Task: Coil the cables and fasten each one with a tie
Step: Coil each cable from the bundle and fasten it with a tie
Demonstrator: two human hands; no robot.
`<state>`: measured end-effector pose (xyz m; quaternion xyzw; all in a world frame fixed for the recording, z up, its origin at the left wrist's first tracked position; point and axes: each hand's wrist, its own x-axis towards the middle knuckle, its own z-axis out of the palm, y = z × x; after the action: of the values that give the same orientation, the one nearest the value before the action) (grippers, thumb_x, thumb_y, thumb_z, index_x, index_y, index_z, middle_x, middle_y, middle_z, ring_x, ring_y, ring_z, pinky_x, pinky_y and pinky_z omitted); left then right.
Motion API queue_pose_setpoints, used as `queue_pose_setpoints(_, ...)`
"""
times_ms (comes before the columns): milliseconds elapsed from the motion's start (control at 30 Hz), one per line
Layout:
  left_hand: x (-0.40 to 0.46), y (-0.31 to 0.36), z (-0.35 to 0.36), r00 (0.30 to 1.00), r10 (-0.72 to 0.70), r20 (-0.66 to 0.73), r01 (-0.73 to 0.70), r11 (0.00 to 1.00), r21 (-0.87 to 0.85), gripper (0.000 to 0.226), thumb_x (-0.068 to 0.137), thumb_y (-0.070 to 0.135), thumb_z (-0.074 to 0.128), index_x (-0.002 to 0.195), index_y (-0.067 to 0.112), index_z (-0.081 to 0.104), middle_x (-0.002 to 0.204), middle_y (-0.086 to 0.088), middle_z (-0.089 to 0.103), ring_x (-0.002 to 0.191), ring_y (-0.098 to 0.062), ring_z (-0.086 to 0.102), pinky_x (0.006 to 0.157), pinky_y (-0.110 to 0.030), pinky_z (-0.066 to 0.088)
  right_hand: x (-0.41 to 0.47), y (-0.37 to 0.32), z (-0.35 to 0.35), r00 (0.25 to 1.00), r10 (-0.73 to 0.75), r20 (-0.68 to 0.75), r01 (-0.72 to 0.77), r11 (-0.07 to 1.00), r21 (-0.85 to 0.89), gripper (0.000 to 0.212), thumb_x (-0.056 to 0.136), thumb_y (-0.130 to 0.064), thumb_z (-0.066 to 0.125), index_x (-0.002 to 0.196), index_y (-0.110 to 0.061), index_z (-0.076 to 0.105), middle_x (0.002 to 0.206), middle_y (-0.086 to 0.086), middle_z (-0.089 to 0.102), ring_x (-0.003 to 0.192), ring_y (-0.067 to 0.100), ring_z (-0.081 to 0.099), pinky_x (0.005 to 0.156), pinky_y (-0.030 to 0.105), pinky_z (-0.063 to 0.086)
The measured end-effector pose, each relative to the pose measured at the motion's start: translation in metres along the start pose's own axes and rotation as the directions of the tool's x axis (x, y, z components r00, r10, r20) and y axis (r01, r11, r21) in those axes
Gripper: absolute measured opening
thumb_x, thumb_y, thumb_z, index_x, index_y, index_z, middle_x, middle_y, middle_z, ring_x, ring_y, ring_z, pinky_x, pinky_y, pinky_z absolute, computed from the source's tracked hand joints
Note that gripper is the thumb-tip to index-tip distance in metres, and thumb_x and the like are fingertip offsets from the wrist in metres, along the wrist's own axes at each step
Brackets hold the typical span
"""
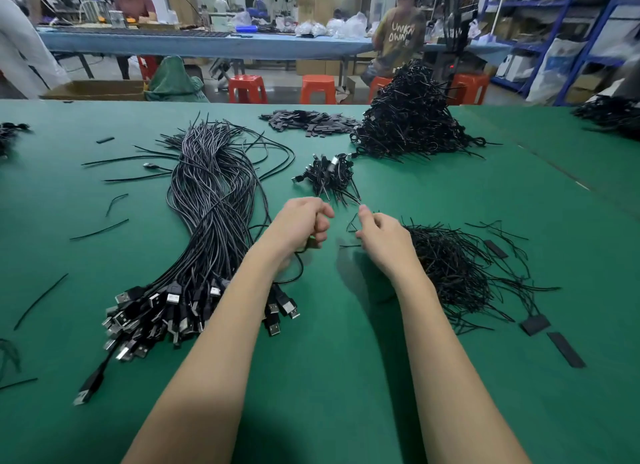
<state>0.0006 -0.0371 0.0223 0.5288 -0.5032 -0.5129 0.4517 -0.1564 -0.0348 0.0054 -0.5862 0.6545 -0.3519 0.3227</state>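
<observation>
Her left hand is fisted around a black cable trailing below it. Just beside, the right hand pinches a thin tie.

My arms are bare from the near edge of the view right up to the wrists: no sleeves, no cuffs, no gloves. My left hand carries no ring that I can see, and there is no watch or band on that wrist. My right hand is the same, with bare fingers and a bare wrist. The nails that show are short and unpainted. Both forearms are smooth, with no marks, tape or plasters.
</observation>
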Motion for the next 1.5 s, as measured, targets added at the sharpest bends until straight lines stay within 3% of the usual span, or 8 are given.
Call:
queue_pose_setpoints(233, -0.012, 0.007, 0.016, 0.976, -0.07, 0.204, 0.19, 0.729, -0.658, 0.034, 0.108, 0.03, 0.036, 0.078, 0.017, 0.044, 0.056, 0.005, 0.033, 0.047, -0.01, 0.035, 0.05, -0.021, 0.038, -0.009, -0.012, 0.012, 0.958, -0.172, 0.23, 0.088, 0.939, 0.332, 0.036, 0.107, -0.027, 0.038, 0.106, -0.024, 0.073, 0.104, -0.005, 0.073, 0.103, 0.015, 0.065, 0.1, 0.043, 0.053)
queue_pose_setpoints(400, -0.009, 0.012, 0.008, 0.991, -0.023, 0.13, 0.125, 0.482, -0.868, 0.039, 0.109, 0.031, 0.033, 0.073, 0.018, 0.038, 0.058, 0.005, 0.031, 0.049, -0.011, 0.033, 0.059, -0.022, 0.032, -0.014, -0.019, 0.009, 0.875, -0.222, 0.43, 0.014, 0.9, 0.435, 0.047, 0.107, -0.052, 0.034, 0.118, -0.022, 0.068, 0.087, 0.005, 0.077, 0.092, 0.015, 0.071, 0.098, 0.03, 0.053)
queue_pose_setpoints(600, -0.01, 0.014, -0.007, 0.988, -0.002, 0.154, 0.131, 0.537, -0.834, 0.041, 0.109, 0.036, 0.029, 0.072, 0.02, 0.037, 0.054, 0.008, 0.023, 0.046, -0.009, 0.012, 0.038, -0.018, 0.019, -0.02, -0.016, -0.007, 0.764, -0.296, 0.573, 0.011, 0.894, 0.447, 0.038, 0.102, -0.039, 0.058, 0.128, -0.011, 0.062, 0.083, 0.015, 0.075, 0.056, 0.02, 0.06, 0.068, 0.033, 0.057)
queue_pose_setpoints(800, -0.009, 0.017, -0.026, 0.994, 0.039, 0.1, 0.064, 0.537, -0.841, 0.052, 0.109, 0.043, 0.026, 0.063, 0.021, 0.032, 0.047, 0.007, 0.018, 0.047, -0.01, 0.002, 0.035, -0.022, 0.008, -0.018, 0.005, -0.03, 0.512, -0.182, 0.84, -0.186, 0.931, 0.315, 0.021, 0.102, -0.025, 0.056, 0.118, -0.014, 0.065, 0.078, 0.004, 0.067, 0.059, 0.015, 0.069, 0.044, 0.018, 0.05)
queue_pose_setpoints(900, -0.012, 0.015, -0.027, 0.988, 0.097, 0.117, 0.038, 0.59, -0.807, 0.055, 0.109, 0.038, 0.029, 0.057, 0.021, 0.035, 0.045, 0.007, 0.019, 0.044, -0.01, 0.005, 0.035, -0.022, 0.01, -0.011, 0.01, -0.027, 0.689, -0.041, 0.724, -0.15, 0.969, 0.198, 0.013, 0.102, -0.022, 0.06, 0.1, -0.013, 0.07, 0.065, -0.001, 0.06, 0.045, 0.007, 0.052, 0.039, 0.016, 0.037)
queue_pose_setpoints(1033, -0.018, 0.016, -0.022, 0.944, 0.153, 0.291, 0.016, 0.863, -0.505, 0.055, 0.108, 0.039, 0.033, 0.058, 0.022, 0.047, 0.045, 0.009, 0.034, 0.039, -0.007, 0.026, 0.037, -0.018, 0.027, -0.002, 0.005, -0.011, 0.983, -0.013, 0.183, 0.011, 1.0, 0.007, 0.013, 0.091, -0.037, 0.073, 0.09, -0.024, 0.071, 0.064, -0.008, 0.064, 0.041, 0.0, 0.045, 0.046, 0.018, 0.036)
queue_pose_setpoints(1200, -0.019, 0.014, -0.004, 0.963, 0.023, 0.269, -0.013, 0.999, -0.038, 0.055, 0.109, 0.037, 0.032, 0.086, 0.006, 0.07, 0.082, -0.015, 0.076, 0.067, -0.019, 0.072, 0.063, -0.027, 0.059, -0.007, -0.023, -0.003, 0.985, -0.162, -0.056, 0.17, 0.882, 0.439, 0.014, 0.097, -0.015, 0.057, 0.093, -0.028, 0.062, 0.076, -0.008, 0.065, 0.053, 0.001, 0.051, 0.057, 0.022, 0.043)
queue_pose_setpoints(1500, -0.005, 0.004, -0.006, 0.979, 0.205, -0.01, -0.195, 0.945, 0.265, 0.045, 0.107, 0.041, 0.038, 0.098, 0.02, 0.077, 0.098, 0.004, 0.078, 0.096, -0.007, 0.071, 0.098, -0.034, 0.053, -0.02, -0.041, 0.002, 0.922, -0.379, -0.083, 0.387, 0.894, 0.225, 0.014, 0.097, -0.012, 0.057, 0.1, -0.023, 0.065, 0.091, -0.016, 0.066, 0.066, -0.001, 0.054, 0.063, 0.01, 0.039)
